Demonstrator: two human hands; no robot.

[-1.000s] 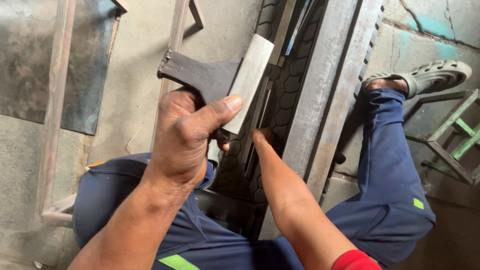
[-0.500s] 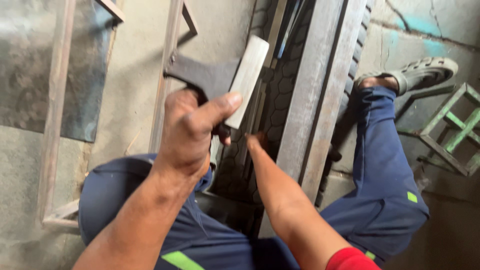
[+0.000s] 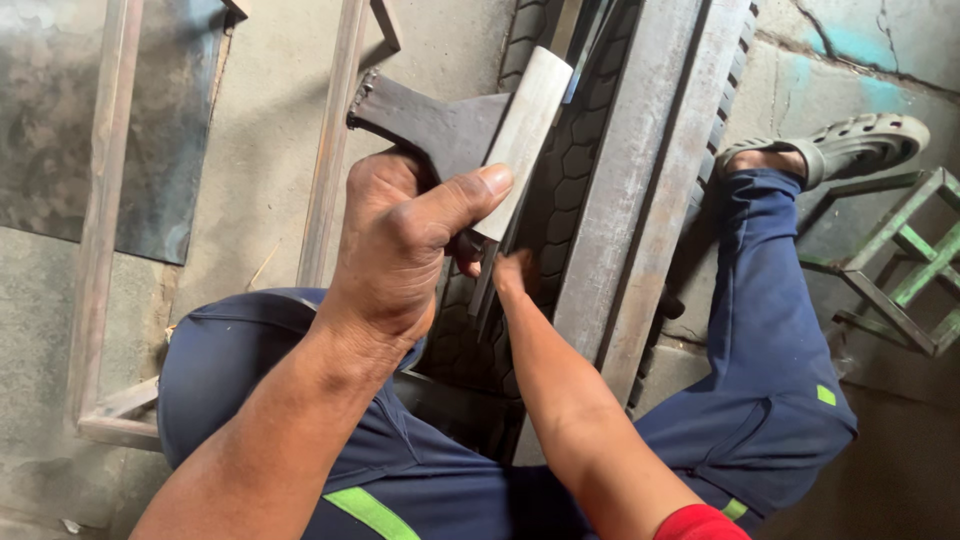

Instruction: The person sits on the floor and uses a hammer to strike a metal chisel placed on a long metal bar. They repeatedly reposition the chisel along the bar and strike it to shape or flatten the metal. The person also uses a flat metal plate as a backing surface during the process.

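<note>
- Fingers [image 3: 395, 215] of my left hand [image 3: 400, 250] are wrapped tight round the dark flat tool [image 3: 430, 125], thumb pressed on a pale metal bar [image 3: 525, 135].
- Right hand [image 3: 510, 272] sits low between bar and tyre [image 3: 560, 200]; its fingers are hidden, so I cannot tell their grip.
- Head view, risk: thumb lies along the bar's edge; a slip could, I judge, pinch or cut it.
- Risk: right hand is wedged beside the steel beam [image 3: 640, 190]; a shifting bar could trap it.
- Tool: dark, rusty, roughly T-shaped plate, ragged far end, held over the tyre.
</note>
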